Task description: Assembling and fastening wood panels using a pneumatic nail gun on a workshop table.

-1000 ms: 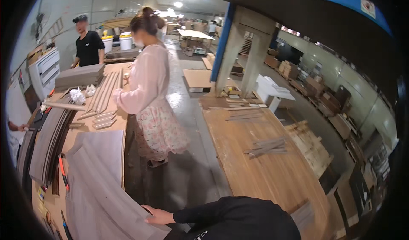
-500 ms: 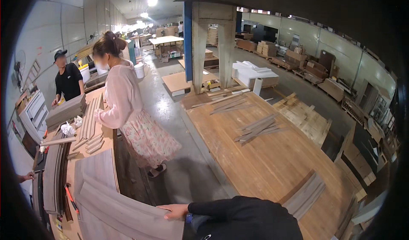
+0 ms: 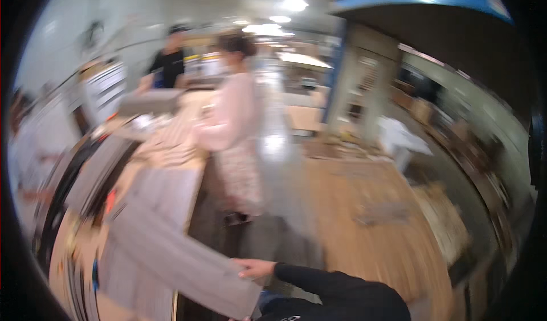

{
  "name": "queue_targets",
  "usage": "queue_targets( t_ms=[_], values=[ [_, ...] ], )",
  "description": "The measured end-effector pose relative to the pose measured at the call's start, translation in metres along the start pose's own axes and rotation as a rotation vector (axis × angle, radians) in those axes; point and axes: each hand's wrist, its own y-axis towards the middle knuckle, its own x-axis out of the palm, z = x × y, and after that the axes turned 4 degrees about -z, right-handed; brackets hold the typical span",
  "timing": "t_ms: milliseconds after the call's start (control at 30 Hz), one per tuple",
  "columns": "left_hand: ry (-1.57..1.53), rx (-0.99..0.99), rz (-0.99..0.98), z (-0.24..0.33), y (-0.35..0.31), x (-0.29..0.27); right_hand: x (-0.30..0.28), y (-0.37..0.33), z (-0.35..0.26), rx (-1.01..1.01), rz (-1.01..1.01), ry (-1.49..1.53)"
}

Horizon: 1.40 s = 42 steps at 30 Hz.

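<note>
My right hand (image 3: 256,268) grips the far edge of a long grey-brown wood-grain board (image 3: 185,252) near its right end, fingers over the edge. The board slants across the lower left, its far-left end over a wider panel (image 3: 162,192) of similar colour on the workbench; its right end sticks out past the bench edge. At the bottom rim of the picture, a sliver of skin tone beside the board may be my left hand; its fingers are not shown clearly. The picture is smeared by motion.
Stacked curved boards (image 3: 102,173) line the bench's left side, near a red-handled tool (image 3: 110,200). A person in pink (image 3: 233,113) stands at the bench; another in black (image 3: 168,67) is beyond. On the right is a wooden table (image 3: 364,247) with loose strips, below a pillar (image 3: 364,87).
The view has swung left, so the scene sits further right. The long board's right end now angles further down, with my right hand still on it. The person in pink stands more upright in view.
</note>
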Motion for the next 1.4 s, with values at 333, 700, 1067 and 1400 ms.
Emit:
queue_targets(
  t_ms=[333,700,1067,1400],
  values=[
    [-0.356,0.021,0.668,0.115,-0.010,0.069,-0.062,0.044,-0.007,0.024,-0.086,-0.021],
    [-0.506,0.232,1.071,0.150,0.024,0.090,-0.080,0.120,-0.034,-0.024,-0.302,-0.131],
    [-0.380,0.579,1.600,0.188,0.029,0.051,-0.055,0.195,-0.056,-0.074,-0.134,-0.591],
    [-0.263,0.503,1.772,0.155,0.040,0.074,0.019,0.119,-0.088,-0.650,-0.549,-0.819]
  ],
)
